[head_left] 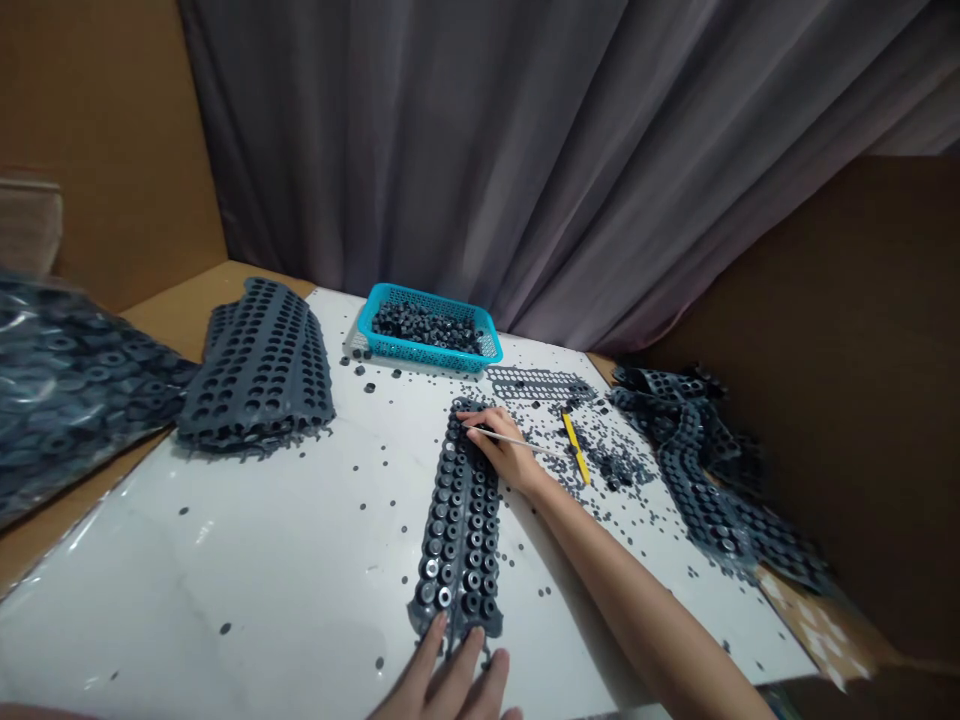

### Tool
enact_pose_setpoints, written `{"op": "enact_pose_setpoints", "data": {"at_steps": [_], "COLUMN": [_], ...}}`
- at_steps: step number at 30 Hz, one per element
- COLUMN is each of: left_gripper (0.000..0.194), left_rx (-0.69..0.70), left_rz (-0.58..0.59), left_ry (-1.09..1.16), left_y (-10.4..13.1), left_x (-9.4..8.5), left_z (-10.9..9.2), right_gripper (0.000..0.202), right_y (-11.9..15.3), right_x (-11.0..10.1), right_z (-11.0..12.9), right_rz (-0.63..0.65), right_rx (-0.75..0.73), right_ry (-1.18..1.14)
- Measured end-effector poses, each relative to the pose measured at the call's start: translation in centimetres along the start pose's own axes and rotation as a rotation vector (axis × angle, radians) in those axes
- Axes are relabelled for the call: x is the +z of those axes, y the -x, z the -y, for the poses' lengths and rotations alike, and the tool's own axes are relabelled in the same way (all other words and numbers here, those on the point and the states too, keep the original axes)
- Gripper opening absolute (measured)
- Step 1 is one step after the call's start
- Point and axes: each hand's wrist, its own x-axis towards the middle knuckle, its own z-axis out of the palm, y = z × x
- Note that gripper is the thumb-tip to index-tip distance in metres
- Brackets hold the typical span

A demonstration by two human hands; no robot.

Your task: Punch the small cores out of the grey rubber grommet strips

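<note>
A dark grey rubber strip (463, 510) lies lengthwise on the white table, its rows filled with round ring-shaped black pieces. Across its near end rest the spread fingertips of my left hand (454, 680), which grips nothing; part of this hand is cut off by the lower edge. At the strip's far end, my right hand (504, 448) is closed around a thin pale stick (517, 440), with the fingertips against the strip. Whether those fingers also pinch a small piece cannot be made out.
A blue basket (367, 318) of small black pieces stands at the back. Stacked perforated sheets (259, 360) and a clear bag of black parts (75, 390) lie left. A perforated strip (540, 383), a yellow cutter (576, 445), scattered dark bits and crumpled strips (697, 470) lie right.
</note>
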Motion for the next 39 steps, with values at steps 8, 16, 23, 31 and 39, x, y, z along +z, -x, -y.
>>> {"op": "enact_pose_setpoints", "data": {"at_steps": [8,16,23,31,39], "left_gripper": [0.034,0.031,0.029,0.032,0.032], "left_rx": [-0.031,-0.024,0.049,-0.008,0.011], "left_rz": [-0.08,-0.063,-0.024,-0.037,-0.031], "left_ry": [-0.024,0.013,0.025,0.005,0.03], "left_y": [0.4,-0.6,-1.5,-0.2,-0.6], "left_x": [1.0,-0.4,-3.2,-0.1,-0.9], "left_z": [-0.5,0.2,2.2,0.2,0.7], "right_gripper": [0.021,0.021,0.023,0.017,0.016], "right_y": [0.2,-0.1,0.2,-1.4,0.6], "right_x": [0.1,0.0,0.0,-0.5,0.0], "right_z": [0.0,-0.4,-0.3,-1.1,0.5], "right_rz": [0.006,0.028,0.072,0.021,-0.035], "right_rx": [-0.032,-0.088,-0.077,-0.081,-0.02], "right_ry": [0.014,0.078,0.126,0.396,0.047]}}
